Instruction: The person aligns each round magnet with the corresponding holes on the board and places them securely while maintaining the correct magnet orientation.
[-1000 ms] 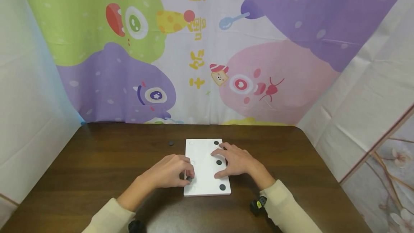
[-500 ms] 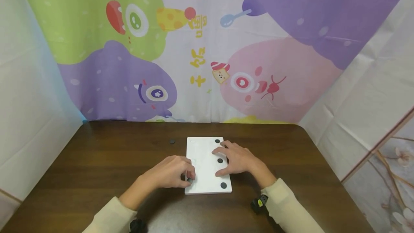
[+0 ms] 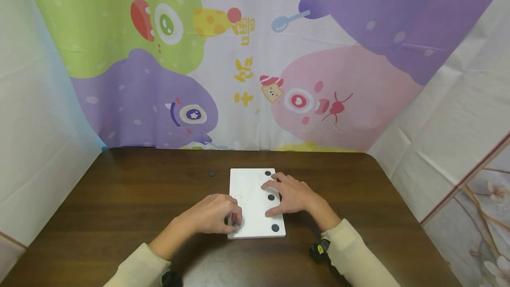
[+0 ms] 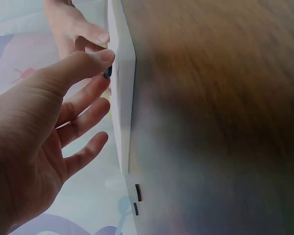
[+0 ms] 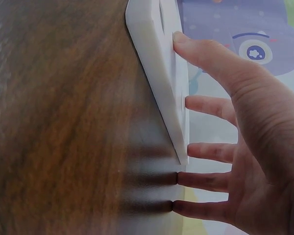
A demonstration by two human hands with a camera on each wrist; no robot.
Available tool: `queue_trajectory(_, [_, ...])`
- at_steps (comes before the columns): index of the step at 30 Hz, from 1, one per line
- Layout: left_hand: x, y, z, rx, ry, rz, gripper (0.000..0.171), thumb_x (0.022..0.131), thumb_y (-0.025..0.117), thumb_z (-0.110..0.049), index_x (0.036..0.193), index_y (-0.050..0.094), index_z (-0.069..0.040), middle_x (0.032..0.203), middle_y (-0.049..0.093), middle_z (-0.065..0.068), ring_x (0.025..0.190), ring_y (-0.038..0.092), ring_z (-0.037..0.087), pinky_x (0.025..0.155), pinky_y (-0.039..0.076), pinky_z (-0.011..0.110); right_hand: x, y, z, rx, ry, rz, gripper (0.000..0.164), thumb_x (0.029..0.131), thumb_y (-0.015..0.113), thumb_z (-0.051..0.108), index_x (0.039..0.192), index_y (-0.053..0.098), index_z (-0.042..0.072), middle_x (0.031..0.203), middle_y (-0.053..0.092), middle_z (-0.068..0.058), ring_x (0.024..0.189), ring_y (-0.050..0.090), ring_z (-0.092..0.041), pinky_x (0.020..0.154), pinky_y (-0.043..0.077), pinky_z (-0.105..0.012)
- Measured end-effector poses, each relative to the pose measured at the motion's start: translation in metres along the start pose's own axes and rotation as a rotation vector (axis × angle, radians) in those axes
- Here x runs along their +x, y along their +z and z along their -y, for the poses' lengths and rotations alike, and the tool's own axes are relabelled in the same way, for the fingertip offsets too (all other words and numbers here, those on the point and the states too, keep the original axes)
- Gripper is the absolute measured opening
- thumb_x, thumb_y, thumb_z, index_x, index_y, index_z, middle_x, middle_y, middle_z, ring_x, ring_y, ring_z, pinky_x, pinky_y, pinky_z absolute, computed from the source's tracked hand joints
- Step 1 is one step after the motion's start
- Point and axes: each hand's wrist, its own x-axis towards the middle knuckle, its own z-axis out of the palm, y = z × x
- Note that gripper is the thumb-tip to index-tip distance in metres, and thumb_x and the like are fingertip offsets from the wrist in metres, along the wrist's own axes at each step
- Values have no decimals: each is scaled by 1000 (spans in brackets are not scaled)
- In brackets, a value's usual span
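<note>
A white rectangular board [image 3: 255,216] lies on the table. Along its right side sit three dark round discs: a far one [image 3: 268,173], a middle one [image 3: 271,197] and a near one [image 3: 275,228]. My left hand [image 3: 213,214] pinches another dark disc [image 4: 108,72] between thumb and finger, over the board's near left corner; the other fingers are loosely bent. Faint round outlines [image 3: 237,199] mark the board's left side. My right hand [image 3: 292,196] rests at the board's right edge with spread fingers, thumb [image 5: 182,41] and some fingertips touching the board. It holds nothing.
On the brown wooden table [image 3: 139,189], a loose dark disc [image 3: 212,173] lies left of the board. A second disc [image 4: 138,192] shows near it in the left wrist view. A cartoon-printed cloth [image 3: 255,123] hangs behind the table.
My left hand has shifted slightly toward the board's near edge with the pinched disc, lower over the corner. The right hand stays in place on the board. The head view has tilted a little.
</note>
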Motion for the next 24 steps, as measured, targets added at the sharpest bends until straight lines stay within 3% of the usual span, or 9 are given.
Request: queue_trajectory(24, [1, 3, -2, 1, 46, 30, 10, 90, 96, -16, 93, 90, -23, 93, 82, -13, 79, 62, -5, 73, 50, 14, -1, 0, 1, -3, 1, -6, 81, 85, 91, 64, 155, 65, 32, 172, 50, -16, 148, 57, -41, 108, 55, -72])
